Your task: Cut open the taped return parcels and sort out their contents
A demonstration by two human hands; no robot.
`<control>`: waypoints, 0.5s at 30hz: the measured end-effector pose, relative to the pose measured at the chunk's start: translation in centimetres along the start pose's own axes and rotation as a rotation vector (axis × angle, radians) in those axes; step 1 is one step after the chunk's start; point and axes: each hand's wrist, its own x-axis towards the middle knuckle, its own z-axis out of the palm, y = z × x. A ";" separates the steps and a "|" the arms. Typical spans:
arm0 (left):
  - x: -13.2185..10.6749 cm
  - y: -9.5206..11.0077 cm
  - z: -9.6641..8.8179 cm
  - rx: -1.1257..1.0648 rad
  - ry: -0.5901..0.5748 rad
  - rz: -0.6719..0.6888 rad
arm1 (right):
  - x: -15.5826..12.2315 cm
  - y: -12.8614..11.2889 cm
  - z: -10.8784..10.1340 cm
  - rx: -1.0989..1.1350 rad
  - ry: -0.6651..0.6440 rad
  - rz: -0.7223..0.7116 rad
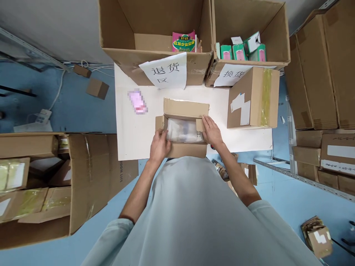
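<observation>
A small cardboard box [186,108] lies on the white table with its flaps folded out. Inside it sits a package in clear, cloudy plastic wrap [181,130]; what the wrap contains is blurred. My left hand [160,147] grips the box at its left side, near the front corner. On the opposite side, my right hand [212,132] holds the right end flap and wall, fingers on top. A small dark and red object [212,147] shows partly under my right wrist; its kind is unclear.
Behind stand two big cartons with paper signs [166,71] [231,75], holding a pink-green book [183,41] and several green boxes [239,52]. A taped carton [252,98] is at right, a pixelated pink item [138,101] at left. An open carton [88,177] stands lower left.
</observation>
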 end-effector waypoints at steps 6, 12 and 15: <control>0.0 0.0 -0.2 0.014 -0.006 -0.017 | -0.3 1.4 1.8 0.127 0.096 0.048; -0.2 0.6 -0.5 0.049 0.001 -0.031 | -0.6 1.4 2.7 0.154 0.115 0.043; -0.2 1.8 -0.2 0.104 0.020 -0.017 | -0.7 1.3 2.7 0.163 0.111 0.039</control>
